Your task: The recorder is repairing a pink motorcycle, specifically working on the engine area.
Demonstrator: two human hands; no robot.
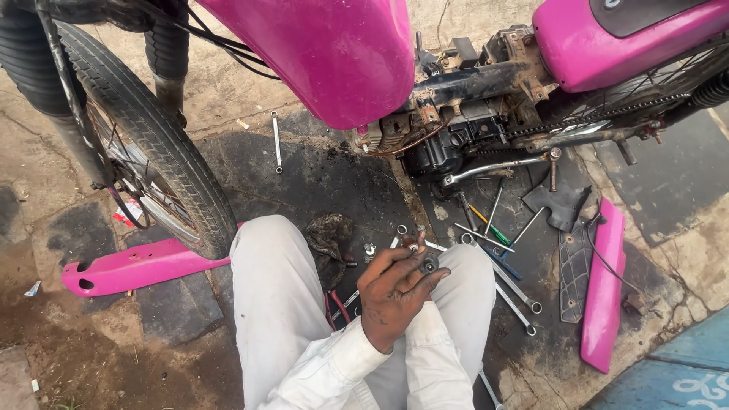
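Oil-stained concrete floor [319,175] outdoors, with a pink motorcycle [342,53] stripped down and its engine [448,144] exposed right ahead of the person sitting on the ground. Only one hand shows. It looks like the left hand [395,292], going by the sleeve, but the view is tight so take that loosely. Its grip is closed around a small dark metal part [430,263], maybe a nut or bushing, pinched at the fingertips just below the engine, over the knees in pale trousers [273,304]. The right hand isn't in view.

For handling a small part like this, I'd say keep it low over the lap so a slip drops it on cloth rather than into the grime, and turn it with thumb and forefinger instead of palming it.

Spanners [516,292] and a green-handled screwdriver [490,228] lie scattered just below the engine, along with loose washers [401,229]. One lone spanner [276,140] lies left of the engine. A pink side panel [604,288] rests to the lower right of it, another pink panel [133,267] lies far to its left by the front tyre [163,144], and a dirty rag [328,235] sits near the knee.
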